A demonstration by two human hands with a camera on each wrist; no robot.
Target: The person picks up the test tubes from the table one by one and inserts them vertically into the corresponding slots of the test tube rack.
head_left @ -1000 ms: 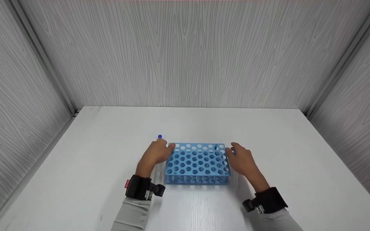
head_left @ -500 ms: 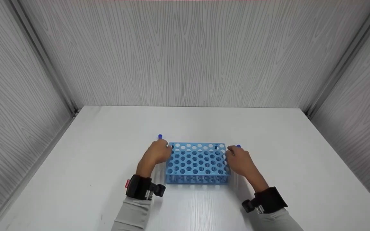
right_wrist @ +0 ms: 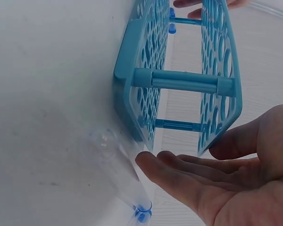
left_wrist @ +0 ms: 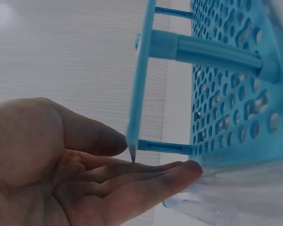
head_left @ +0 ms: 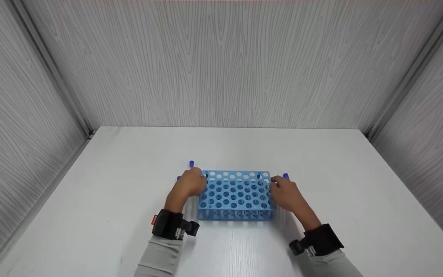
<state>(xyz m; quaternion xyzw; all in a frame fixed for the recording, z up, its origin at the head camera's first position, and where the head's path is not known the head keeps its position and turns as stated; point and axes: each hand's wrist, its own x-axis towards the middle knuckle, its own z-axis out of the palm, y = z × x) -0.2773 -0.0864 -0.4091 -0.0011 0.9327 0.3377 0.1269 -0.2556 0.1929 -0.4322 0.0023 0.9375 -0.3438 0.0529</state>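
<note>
A blue test tube rack [head_left: 237, 194] with rows of round holes stands on the white table between both hands. My left hand [head_left: 189, 182] pinches its left edge; in the left wrist view, the thumb [left_wrist: 96, 136] meets the rim of the upper plate, with the fingers [left_wrist: 151, 190] stretched on the other side. At the opposite end, my right hand [head_left: 285, 193] holds the right edge. Its thumb [right_wrist: 238, 141] touches the upper plate in the right wrist view, and the fingers [right_wrist: 179, 181] lie beyond that plate's corner.
A clear tube with a blue cap [head_left: 192, 164] lies beside the left hand, near another blue cap [head_left: 179, 177]. By the right hand lies one more blue-capped tube [right_wrist: 127, 179]. Grey wood-grain panels [head_left: 225, 65] surround the table.
My left thumb has come down onto the rack's edge, and my right fingers have drawn in at the other edge. More blue caps show beside the hands. The rack has barely moved.
</note>
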